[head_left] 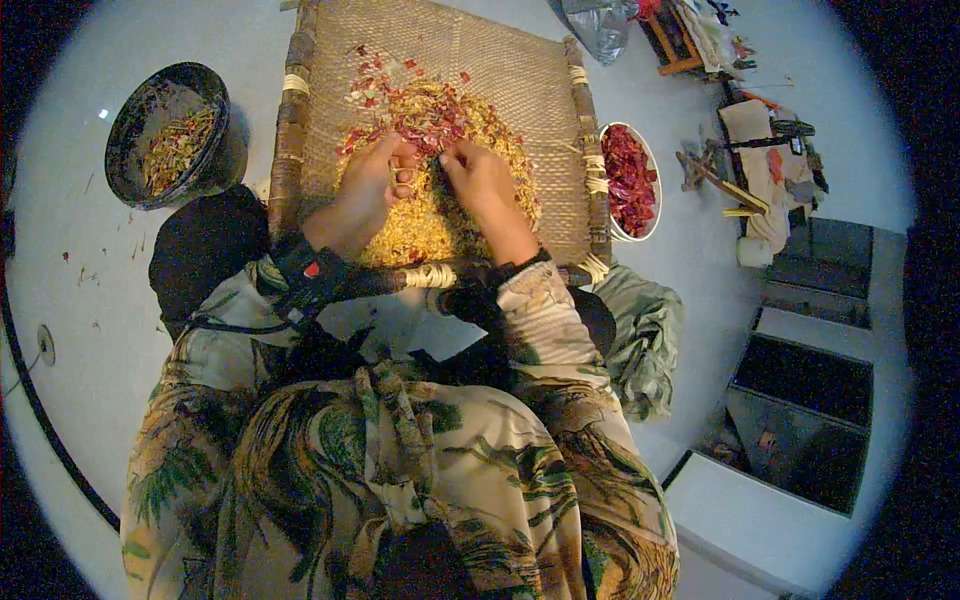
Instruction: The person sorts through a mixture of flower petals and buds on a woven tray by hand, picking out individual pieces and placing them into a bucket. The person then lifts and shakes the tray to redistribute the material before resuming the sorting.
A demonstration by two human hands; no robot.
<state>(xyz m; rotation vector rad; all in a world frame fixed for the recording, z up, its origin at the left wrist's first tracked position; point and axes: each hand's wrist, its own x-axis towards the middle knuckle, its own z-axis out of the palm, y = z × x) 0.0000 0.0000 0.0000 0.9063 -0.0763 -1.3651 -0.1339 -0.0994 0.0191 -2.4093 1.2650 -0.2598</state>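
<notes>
Both my hands are over a heap of yellow seeds [410,235] with red dried pieces [430,105] on top, lying on a woven tray [510,60] framed with wooden poles. My left hand [378,180] is closed, its fingers curled at the heap's left side; whatever is between them is too small to name. Just to its right, my right hand [480,180] is closed too, thumb and fingers pinched near the heap's middle, and what it holds is hidden. The two hands are a small gap apart.
A black bucket [122,150] holding stalks and scraps stands on the floor at left. Right of the tray is a white bowl of dried red peppers [628,180]. A green-grey bag [645,340] lies below it. Tools and cloths [765,170] are at far right.
</notes>
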